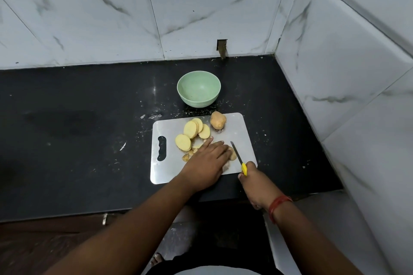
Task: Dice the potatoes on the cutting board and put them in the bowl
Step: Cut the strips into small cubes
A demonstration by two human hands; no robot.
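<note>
We are working on a black counter (89,140), where the board (241,138) is lying just before the empty bowl (199,91). Our left hand (207,163) is pressing flat-fingered on a potato piece (232,155) beside the slices (192,133) and whole potato (218,120); our right hand (257,183) is gripping the knife (237,156), fingers curled round its handle.

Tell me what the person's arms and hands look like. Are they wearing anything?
Both arms are bare, with no sleeves showing and no gloves. The left hand has nothing on it that shows. Just behind the right hand, a red-orange thread band is wound round the wrist. No rings or watch can be seen.
</note>
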